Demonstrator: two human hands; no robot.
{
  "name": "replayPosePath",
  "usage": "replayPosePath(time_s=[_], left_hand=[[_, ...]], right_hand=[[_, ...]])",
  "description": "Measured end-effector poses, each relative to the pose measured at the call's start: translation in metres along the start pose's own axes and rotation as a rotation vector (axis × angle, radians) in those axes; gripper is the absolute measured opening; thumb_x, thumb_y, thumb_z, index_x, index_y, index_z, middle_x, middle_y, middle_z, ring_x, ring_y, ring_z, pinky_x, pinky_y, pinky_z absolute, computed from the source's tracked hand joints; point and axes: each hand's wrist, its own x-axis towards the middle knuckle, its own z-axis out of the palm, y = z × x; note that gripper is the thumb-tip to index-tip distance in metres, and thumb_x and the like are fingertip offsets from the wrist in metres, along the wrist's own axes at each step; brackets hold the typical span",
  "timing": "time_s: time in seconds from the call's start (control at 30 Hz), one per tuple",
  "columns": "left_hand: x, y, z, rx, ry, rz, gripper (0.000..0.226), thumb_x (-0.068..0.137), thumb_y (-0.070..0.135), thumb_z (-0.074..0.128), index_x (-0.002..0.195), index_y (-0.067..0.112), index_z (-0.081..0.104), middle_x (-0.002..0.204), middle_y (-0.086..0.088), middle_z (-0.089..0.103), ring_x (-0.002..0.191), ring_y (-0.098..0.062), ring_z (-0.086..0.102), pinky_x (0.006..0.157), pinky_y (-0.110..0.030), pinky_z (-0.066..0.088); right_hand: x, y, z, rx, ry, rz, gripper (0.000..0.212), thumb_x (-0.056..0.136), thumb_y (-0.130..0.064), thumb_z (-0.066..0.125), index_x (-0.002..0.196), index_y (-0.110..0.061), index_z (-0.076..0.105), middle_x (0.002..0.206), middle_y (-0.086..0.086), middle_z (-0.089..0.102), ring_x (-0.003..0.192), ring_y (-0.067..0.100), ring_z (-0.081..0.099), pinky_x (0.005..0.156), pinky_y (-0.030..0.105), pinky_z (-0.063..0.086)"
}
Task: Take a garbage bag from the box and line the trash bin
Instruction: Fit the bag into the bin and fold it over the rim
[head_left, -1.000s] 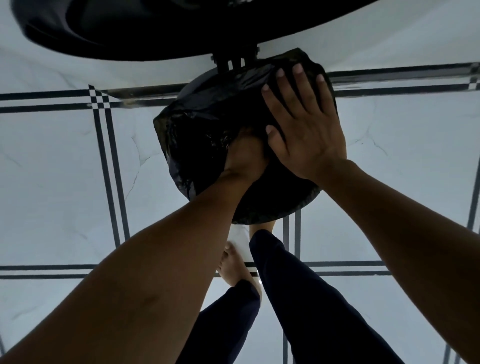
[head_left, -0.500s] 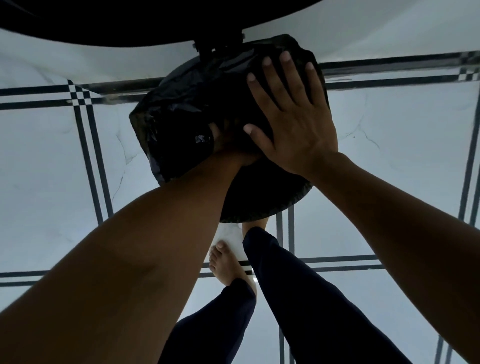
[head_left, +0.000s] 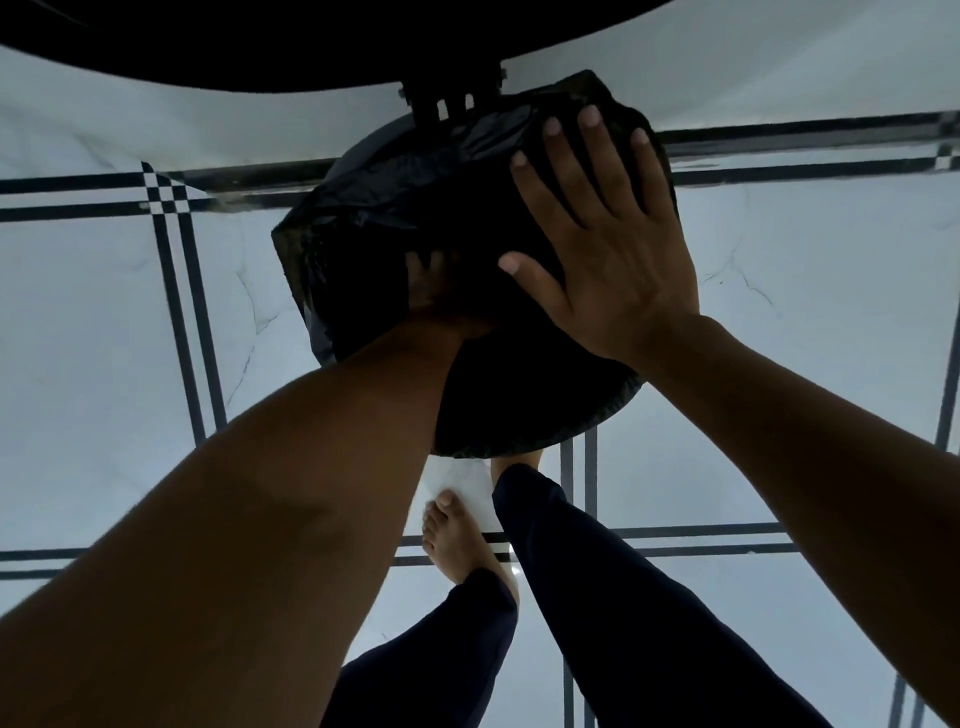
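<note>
Fingers (head_left: 582, 171) of the right hand (head_left: 608, 260) lie spread flat on the garbage bag (head_left: 395, 218), upper centre of frame, already over the trash bin (head_left: 545, 415); the left hand (head_left: 441, 296) is pushed inside, its grip hidden. Seating the liner likely remains.

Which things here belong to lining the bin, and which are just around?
In the job:
- black garbage bag
- round trash bin under it
- left hand, pushed into the bag
- right hand, flat and open on the bag

Just around:
- tiled floor
- bare foot
- dark object along the top edge
</note>
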Motion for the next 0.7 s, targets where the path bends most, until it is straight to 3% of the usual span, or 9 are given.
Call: replayPosePath(time_s=[0.1, 0.17, 0.23, 0.27, 0.33, 0.37, 0.43, 0.5, 0.7], left_hand=[[-0.022, 0.005, 0.008, 0.058, -0.017, 0.03, 0.047, 0.113, 0.01, 0.007, 0.154, -0.004, 0.026, 0.165, -0.02, 0.025, 0.154, -0.031, 0.027, 0.121, -0.042, 0.026], [-0.068, 0.012, 0.009, -0.203, -0.174, -0.149, 0.039, 0.113, 0.004, 0.025, 0.148, -0.007, 0.037, 0.158, -0.024, 0.039, 0.147, -0.033, 0.041, 0.115, -0.042, 0.037], [-0.068, 0.031, -0.016, -0.126, -0.042, -0.018, 0.032, 0.086, 0.003, 0.081, 0.109, -0.007, 0.061, 0.104, -0.026, 0.074, 0.105, -0.033, 0.075, 0.081, -0.036, 0.062], [-0.063, 0.042, -0.026, -0.046, 0.009, 0.062, 0.051, 0.061, 0.013, 0.1, 0.087, 0.003, 0.058, 0.07, -0.016, 0.072, 0.08, -0.026, 0.079, 0.062, -0.029, 0.063], [-0.071, 0.042, -0.032, -0.025, -0.035, 0.126, 0.07, 0.028, 0.009, 0.107, 0.073, 0.005, 0.054, 0.05, -0.011, 0.062, 0.056, -0.024, 0.075, 0.043, -0.026, 0.057], [-0.083, 0.034, -0.029, -0.023, -0.096, 0.135, 0.065, 0.027, -0.004, 0.103, 0.076, -0.002, 0.061, 0.06, -0.017, 0.068, 0.058, -0.03, 0.074, 0.044, -0.029, 0.058], [-0.093, 0.018, -0.007, -0.108, -0.236, 0.04, 0.039, 0.076, -0.012, 0.081, 0.111, -0.016, 0.063, 0.111, -0.034, 0.069, 0.102, -0.039, 0.073, 0.081, -0.041, 0.062], [-0.078, -0.003, 0.024, -0.176, -0.098, -0.102, 0.04, 0.112, 0.006, 0.025, 0.149, -0.006, 0.035, 0.16, -0.023, 0.037, 0.149, -0.032, 0.038, 0.118, -0.04, 0.034], [-0.075, -0.003, 0.028, -0.044, -0.162, -0.14, 0.046, 0.114, 0.009, 0.013, 0.154, -0.007, 0.029, 0.164, -0.023, 0.029, 0.154, -0.033, 0.026, 0.123, -0.043, 0.022]], right_hand=[[0.0, 0.0, -0.002, -0.002, -0.008, 0.0, 0.075, 0.105, -0.065, 0.018, 0.163, -0.017, 0.018, 0.17, 0.015, 0.017, 0.157, 0.037, 0.011, 0.125, 0.058, 0.01], [0.0, 0.001, -0.003, -0.01, -0.015, 0.006, 0.075, 0.105, -0.065, 0.018, 0.163, -0.017, 0.018, 0.17, 0.015, 0.017, 0.157, 0.037, 0.011, 0.125, 0.059, 0.01], [-0.001, 0.001, -0.003, -0.015, -0.014, 0.006, 0.074, 0.106, -0.064, 0.019, 0.163, -0.017, 0.019, 0.17, 0.015, 0.017, 0.157, 0.037, 0.011, 0.125, 0.059, 0.011], [-0.001, 0.001, -0.003, -0.015, -0.011, 0.004, 0.074, 0.106, -0.063, 0.019, 0.163, -0.017, 0.019, 0.17, 0.015, 0.017, 0.157, 0.037, 0.011, 0.125, 0.059, 0.011], [-0.001, 0.001, -0.001, -0.014, 0.0, 0.004, 0.072, 0.106, -0.062, 0.02, 0.163, -0.017, 0.019, 0.17, 0.015, 0.018, 0.157, 0.037, 0.011, 0.126, 0.058, 0.011], [-0.001, 0.002, 0.0, -0.012, 0.009, 0.007, 0.072, 0.106, -0.062, 0.02, 0.163, -0.018, 0.019, 0.17, 0.015, 0.018, 0.157, 0.037, 0.012, 0.126, 0.057, 0.01], [-0.003, 0.005, 0.0, -0.002, 0.032, 0.012, 0.071, 0.107, -0.06, 0.023, 0.163, -0.017, 0.02, 0.17, 0.015, 0.018, 0.157, 0.037, 0.013, 0.126, 0.057, 0.011], [-0.004, 0.008, 0.001, -0.001, 0.042, 0.006, 0.072, 0.106, -0.058, 0.031, 0.163, -0.015, 0.021, 0.169, 0.017, 0.019, 0.156, 0.038, 0.014, 0.125, 0.058, 0.013], [-0.002, 0.013, -0.005, 0.013, 0.021, -0.007, 0.067, 0.105, -0.04, 0.043, 0.162, -0.012, 0.021, 0.169, 0.019, 0.018, 0.156, 0.041, 0.014, 0.125, 0.059, 0.015]])
